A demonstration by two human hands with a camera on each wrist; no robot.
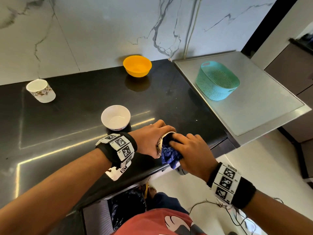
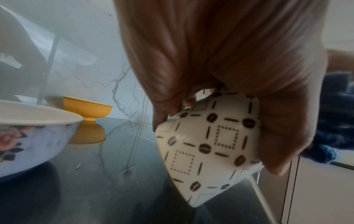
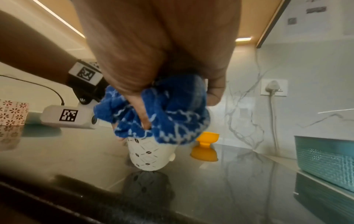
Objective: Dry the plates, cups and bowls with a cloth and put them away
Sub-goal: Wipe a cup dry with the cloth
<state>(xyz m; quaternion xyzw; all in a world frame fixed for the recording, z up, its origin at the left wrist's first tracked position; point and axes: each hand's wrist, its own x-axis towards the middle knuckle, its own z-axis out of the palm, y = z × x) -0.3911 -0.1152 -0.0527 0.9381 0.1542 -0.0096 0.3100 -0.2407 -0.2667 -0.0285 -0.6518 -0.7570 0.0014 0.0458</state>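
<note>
Left hand (image 1: 153, 139) grips the patterned cup (image 2: 208, 145), tilted just above the black counter's (image 1: 76, 119) front edge; right hand (image 1: 191, 152) pinches the blue cloth (image 3: 162, 112) into its mouth. Rotate the cup against the cloth; keep your grip firm.

The patterned cup (image 1: 160, 141) is mostly hidden between both hands, its inside covered by the blue cloth (image 1: 170, 154)

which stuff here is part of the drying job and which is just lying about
Job: patterned cup in the left hand; blue cloth in the right hand; white bowl; orange bowl; floral cup.

Lying about: teal basket; wall plug; cables on the floor.
</note>
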